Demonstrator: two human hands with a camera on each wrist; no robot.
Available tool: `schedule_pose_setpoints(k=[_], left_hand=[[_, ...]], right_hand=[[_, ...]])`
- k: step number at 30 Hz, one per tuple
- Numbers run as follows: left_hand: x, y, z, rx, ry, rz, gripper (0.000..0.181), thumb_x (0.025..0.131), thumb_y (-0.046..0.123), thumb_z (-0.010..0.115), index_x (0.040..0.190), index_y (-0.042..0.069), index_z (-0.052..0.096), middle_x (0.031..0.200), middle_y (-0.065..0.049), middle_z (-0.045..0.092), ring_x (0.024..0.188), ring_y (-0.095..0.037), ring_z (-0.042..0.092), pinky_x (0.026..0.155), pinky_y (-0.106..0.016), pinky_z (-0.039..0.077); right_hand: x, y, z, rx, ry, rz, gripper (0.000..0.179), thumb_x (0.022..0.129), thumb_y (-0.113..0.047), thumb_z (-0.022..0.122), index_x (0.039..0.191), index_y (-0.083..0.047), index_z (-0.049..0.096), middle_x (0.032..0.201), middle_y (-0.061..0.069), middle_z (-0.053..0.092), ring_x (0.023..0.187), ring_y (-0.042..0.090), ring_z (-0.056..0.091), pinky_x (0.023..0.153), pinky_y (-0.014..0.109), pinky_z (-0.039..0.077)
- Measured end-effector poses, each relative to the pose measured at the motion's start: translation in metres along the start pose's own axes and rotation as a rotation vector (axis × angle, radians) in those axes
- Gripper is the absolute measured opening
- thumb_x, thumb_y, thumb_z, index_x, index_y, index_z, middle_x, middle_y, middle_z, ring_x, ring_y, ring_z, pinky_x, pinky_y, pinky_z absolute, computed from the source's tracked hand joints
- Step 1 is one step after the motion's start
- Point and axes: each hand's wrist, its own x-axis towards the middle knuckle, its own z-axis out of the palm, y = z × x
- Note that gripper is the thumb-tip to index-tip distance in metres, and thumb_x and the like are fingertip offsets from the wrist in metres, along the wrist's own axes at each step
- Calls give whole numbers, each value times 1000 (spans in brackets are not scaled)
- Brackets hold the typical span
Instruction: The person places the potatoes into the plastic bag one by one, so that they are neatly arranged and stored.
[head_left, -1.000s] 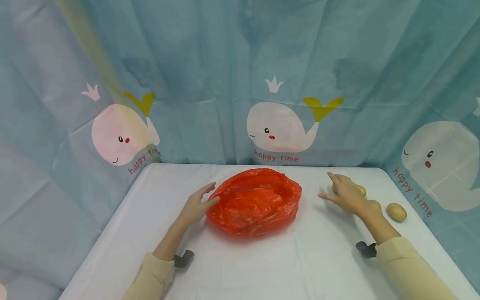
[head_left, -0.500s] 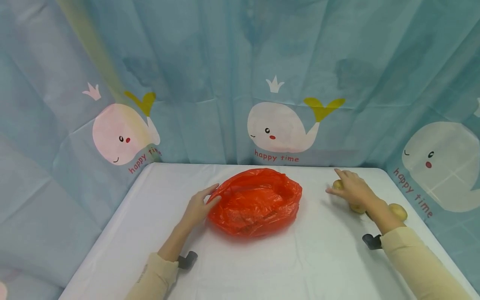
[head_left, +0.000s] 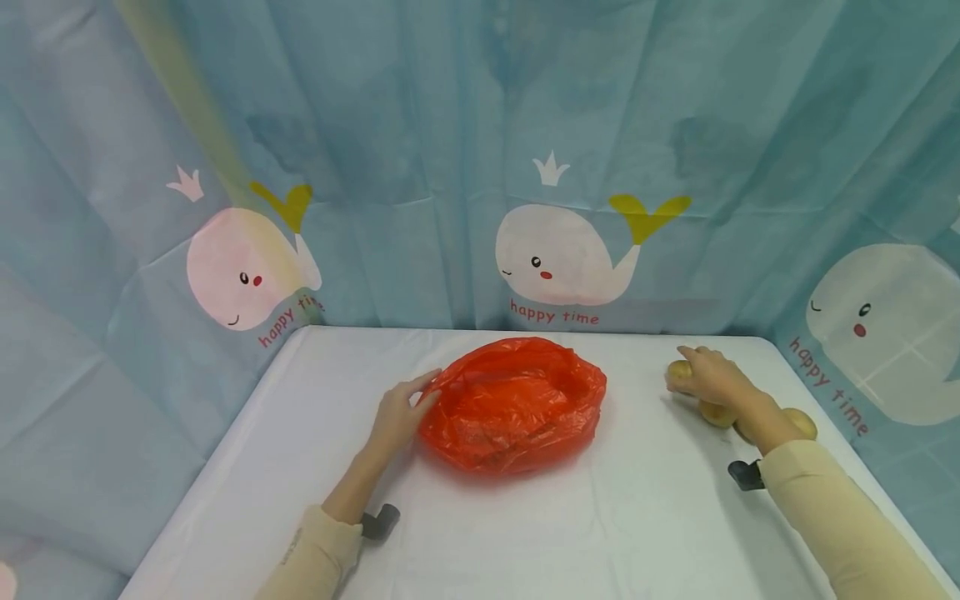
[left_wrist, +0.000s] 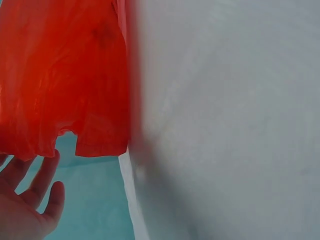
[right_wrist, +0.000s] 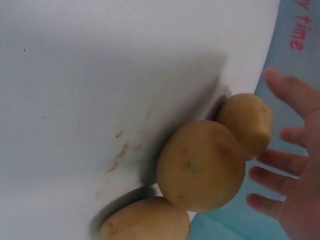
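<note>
A red plastic bag (head_left: 510, 408) lies on the white table with its mouth spread wide. My left hand (head_left: 395, 417) is at the bag's left rim, fingers relaxed; in the left wrist view the fingertips (left_wrist: 51, 159) meet the bag's edge. At the far right, my right hand (head_left: 712, 379) is over the farthest potato (head_left: 679, 370). In the right wrist view its fingers are spread beside that potato (right_wrist: 245, 122), the thumb standing apart from it. Whether the other fingertips touch its underside I cannot tell.
Other potatoes lie nearer along the right side: one potato (head_left: 717, 414) below the hand, another potato (head_left: 801, 423) beyond the wrist, one partly hidden by the forearm. A blue whale-print curtain (head_left: 420, 167) hangs around the table (head_left: 555, 533) at the back and sides.
My right hand has moved right and come down over the farthest potato, its thumb and fingers drawing closer together. My left hand has shifted slightly right against the bag's rim.
</note>
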Motion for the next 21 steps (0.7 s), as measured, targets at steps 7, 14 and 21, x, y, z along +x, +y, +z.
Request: schedule_pose_setpoints(k=[7,14,21], left_hand=[[-2,3,0,-31,50,-9,36,95,20,62,131,17,63,126,-7,68,119,-28,62,101,-48,52],[-4,4,2,-39,46,-34,33,95,22,63,127,16,66,123,-7,70,117,-28,63,101,-49,52],[-3,3,2,-51,60,-26,31,95,22,63,124,13,68,120,-8,71,117,-28,64,99,-47,52]], right_hand=[[4,0,5,-19,-28,10,68,88,-28,65,138,12,41,119,34,52,95,39,53,82,60,47],[5,4,11,-57,-12,15,63,84,-16,71,133,14,45,114,33,55,94,41,55,85,60,48],[11,6,11,-49,-9,7,63,83,-13,71,133,14,44,115,34,54,96,41,55,83,57,48]])
